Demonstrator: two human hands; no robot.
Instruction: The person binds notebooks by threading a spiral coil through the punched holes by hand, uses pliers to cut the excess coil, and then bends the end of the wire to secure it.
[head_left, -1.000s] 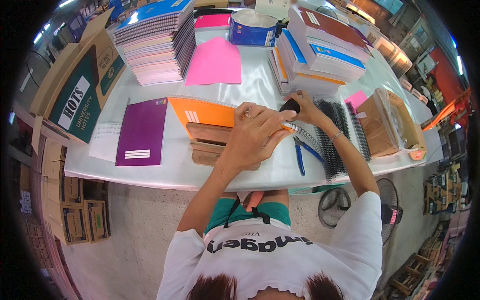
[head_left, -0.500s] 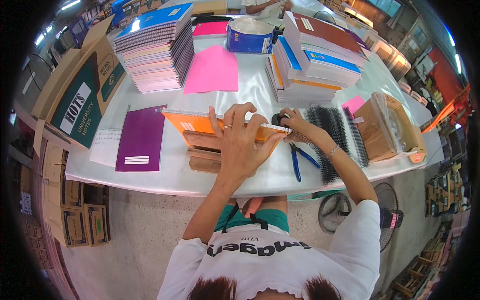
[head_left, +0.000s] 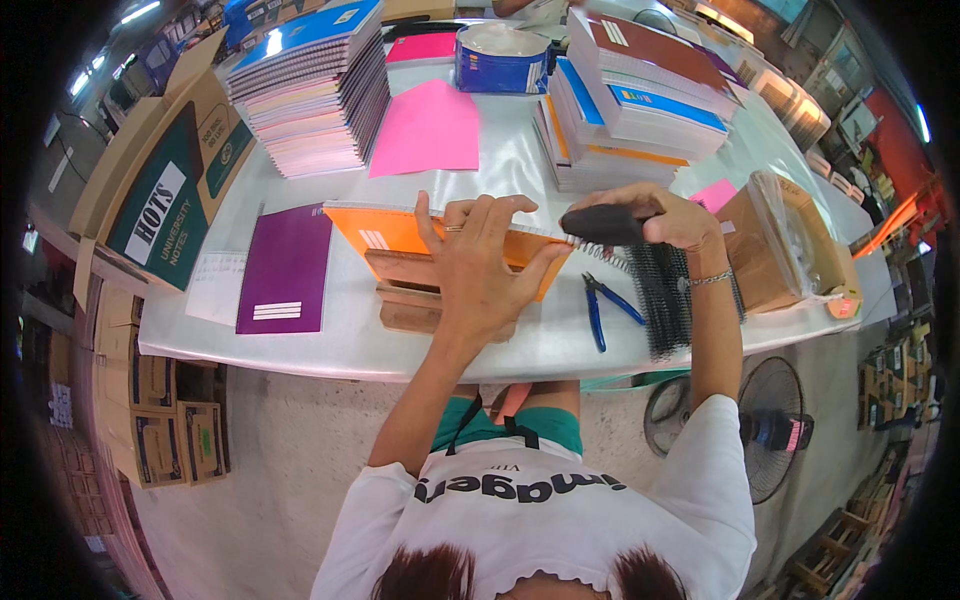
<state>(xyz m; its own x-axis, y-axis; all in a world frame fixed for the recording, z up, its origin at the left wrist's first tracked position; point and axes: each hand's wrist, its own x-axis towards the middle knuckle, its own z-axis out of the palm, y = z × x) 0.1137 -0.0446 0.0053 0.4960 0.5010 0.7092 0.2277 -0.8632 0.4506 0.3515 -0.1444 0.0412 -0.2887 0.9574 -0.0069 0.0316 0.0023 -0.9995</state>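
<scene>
An orange notebook (head_left: pixel 380 230) stands with its punched edge up in a wooden block stand (head_left: pixel 405 308). My left hand (head_left: pixel 485 265) grips it across the top edge, fingers behind and thumb on the near cover. My right hand (head_left: pixel 685 220) is closed on a black oblong handheld tool (head_left: pixel 603 224), whose kind I cannot make out, just off the notebook's right top corner. Below the tool a dark spiral binding coil (head_left: pixel 608 258) runs from that corner to the right. Blue-handled pliers (head_left: pixel 607 305) lie partly spread on the table. A bundle of black coils (head_left: pixel 668 315) lies under my right forearm.
A purple notebook (head_left: pixel 283 270) lies at left, near a green-and-brown carton (head_left: pixel 170 205). Behind are a stack of spiral notebooks (head_left: pixel 310 100), a pink sheet (head_left: pixel 430 130), a blue round tub (head_left: pixel 500 65) and unbound notebooks (head_left: pixel 630 130). An open cardboard box (head_left: pixel 775 245) stands at right.
My right hand has lifted and turned outward, and the black tool now shows in full beside the notebook's corner. My left hand stays on the notebook. The view has shifted slightly.
</scene>
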